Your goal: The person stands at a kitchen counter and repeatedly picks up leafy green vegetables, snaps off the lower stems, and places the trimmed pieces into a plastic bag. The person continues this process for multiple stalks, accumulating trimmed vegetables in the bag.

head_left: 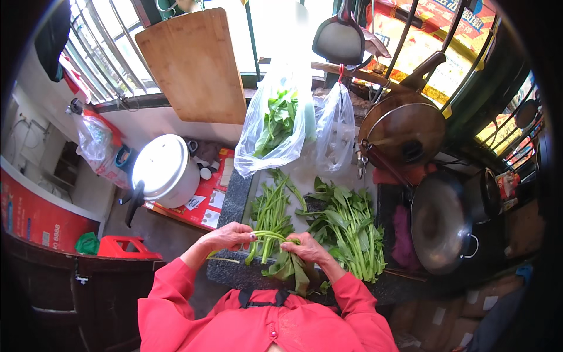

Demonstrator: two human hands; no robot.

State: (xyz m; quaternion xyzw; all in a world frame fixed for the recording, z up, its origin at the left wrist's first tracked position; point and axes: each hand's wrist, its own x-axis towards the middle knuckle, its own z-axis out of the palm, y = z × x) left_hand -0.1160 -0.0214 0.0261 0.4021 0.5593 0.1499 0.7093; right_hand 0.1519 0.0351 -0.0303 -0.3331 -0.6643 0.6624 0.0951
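My left hand (229, 237) pinches the thin stem end of a leafy green stalk (268, 234) at the counter's front edge. Its other end is in my right hand (305, 248), with broad leaves hanging below the fingers. Beyond my hands, a bunch of mostly bare green stems (272, 207) lies on the pale surface of the counter. To the right of it rests a larger pile of leafy greens (352, 229), stems towards me. A clear plastic bag (250, 152) with green leaves in it is at the back. A short loose stem is just below my left hand.
Left of the counter, a lidded metal pot (160, 169) stands on a red-covered table (198, 215). At right are a wok (440, 224) and a glass lid (404, 132). A wooden board (193, 66) leans at the window. A red plastic stool (125, 247) is lower left.
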